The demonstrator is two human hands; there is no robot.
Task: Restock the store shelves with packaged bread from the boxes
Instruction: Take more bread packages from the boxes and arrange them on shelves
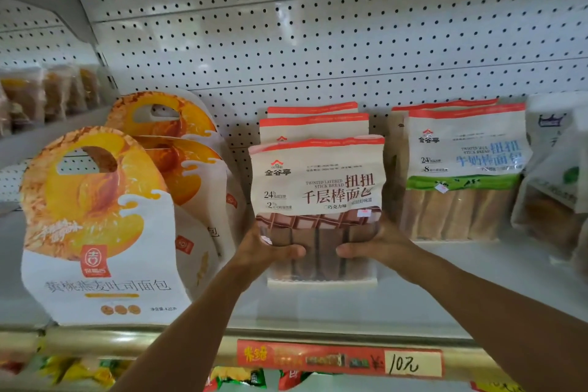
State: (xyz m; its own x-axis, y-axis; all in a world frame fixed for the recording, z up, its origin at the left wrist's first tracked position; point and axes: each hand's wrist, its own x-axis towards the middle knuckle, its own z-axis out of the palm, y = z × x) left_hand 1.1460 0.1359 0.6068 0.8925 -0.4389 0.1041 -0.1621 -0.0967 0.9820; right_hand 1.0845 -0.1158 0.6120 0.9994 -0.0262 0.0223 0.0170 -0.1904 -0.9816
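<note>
Head view: at lower centre of the frame the left hand [269, 248] and right hand [374, 247] clasp the chocolate bread pack [316, 200] from either side. It stands upright, long axis vertical, base on the shelf [445, 296], equally near both hands, directly before its matching row [313, 122] at centre.

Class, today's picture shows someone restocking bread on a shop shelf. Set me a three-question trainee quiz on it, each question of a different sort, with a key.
1. True or false: both hands grip the chocolate bread pack.
2. Which packs stand to the right of that pack? A) yellow peach toast bags B) milk stick bread packs C) tins
3. Fill in: the handwritten price tag on the shelf edge reads ___.

Key: 1 true, as the left hand and right hand hold its lower sides; 2 B; 3 "10元".
</note>
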